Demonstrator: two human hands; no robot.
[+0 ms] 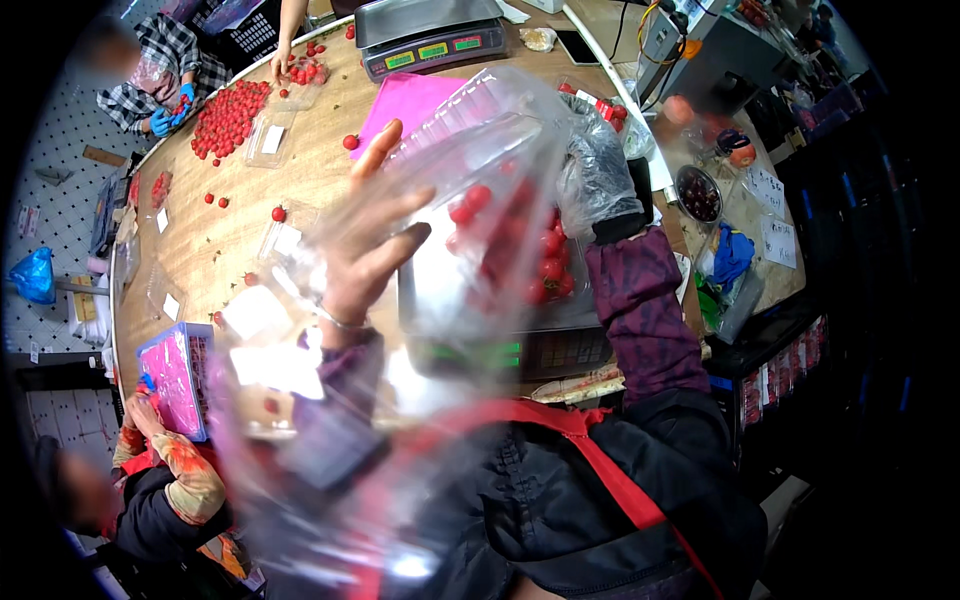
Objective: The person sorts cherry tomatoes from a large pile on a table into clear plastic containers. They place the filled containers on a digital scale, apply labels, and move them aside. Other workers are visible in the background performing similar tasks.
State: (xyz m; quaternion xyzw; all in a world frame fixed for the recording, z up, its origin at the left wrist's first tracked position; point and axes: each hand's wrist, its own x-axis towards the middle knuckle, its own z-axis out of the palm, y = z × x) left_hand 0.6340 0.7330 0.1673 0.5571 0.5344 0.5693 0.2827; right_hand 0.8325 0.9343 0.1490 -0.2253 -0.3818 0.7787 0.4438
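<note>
A large, blurred sheet of clear ridged plastic packaging (469, 112) hangs close before me, spanning both hands. Bare, with fingers spread, my left hand (367, 255) shows partly through it; whether it touches the plastic is unclear. My right hand (600, 169), in a clear plastic glove, is at the packaging's right side, its fingers partly hidden and its grip unclear. Between and below my hands, red cherry tomatoes (551, 259) lie on a metal-topped scale (420, 292), whose green display glows through the plastic.
Left of me are loose tomatoes (232, 120), clear clamshells (270, 139) and a blue crate (199, 375) with pink lining. A second scale (431, 52) and a pink sheet (405, 101) lie ahead. Co-workers' hands (171, 118) line the table's edge. At right sits a cherry bowl (698, 193).
</note>
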